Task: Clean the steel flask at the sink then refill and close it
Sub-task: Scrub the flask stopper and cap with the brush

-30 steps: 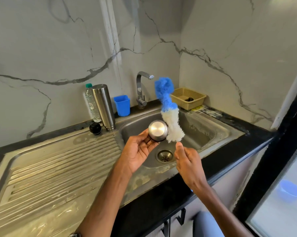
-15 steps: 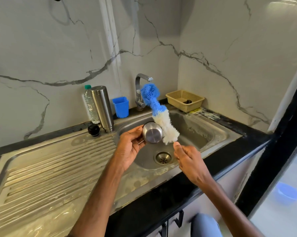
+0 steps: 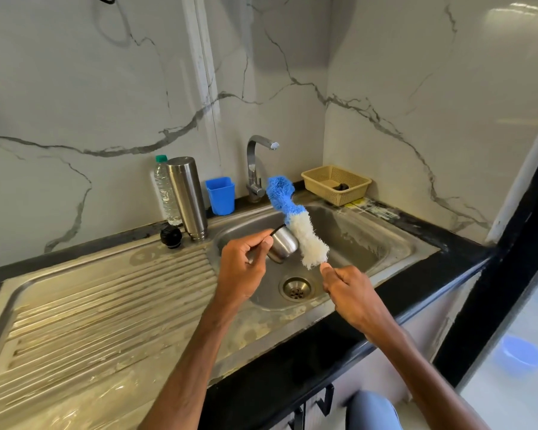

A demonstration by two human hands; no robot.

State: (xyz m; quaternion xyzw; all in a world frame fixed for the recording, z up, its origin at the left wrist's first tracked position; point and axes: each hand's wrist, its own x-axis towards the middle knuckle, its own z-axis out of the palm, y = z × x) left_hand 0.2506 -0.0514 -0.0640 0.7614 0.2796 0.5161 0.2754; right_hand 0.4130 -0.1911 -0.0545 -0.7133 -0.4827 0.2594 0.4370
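Over the sink (image 3: pixel 394 240), fingers (image 3: pixel 256 240) of the left hand (image 3: pixel 246 271) grip a small steel cup (image 3: pixel 283 243), while the right hand (image 3: pixel 349 294) clenches the end of a blue-and-white brush (image 3: pixel 297 220) pressed against it. Behind, the steel flask (image 3: pixel 187 197) stands beside a black stopper (image 3: pixel 170 236).

A kitchen: a steel sink (image 3: pixel 411 240) with ribbed drainboard (image 3: pixel 106 305) set in a black counter (image 3: pixel 292 361); a chrome tap (image 3: pixel 254 169) at the sink's back edge; marble-veined wall panels (image 3: pixel 75 88) behind; cabinet handles (image 3: pixel 327 400) below.
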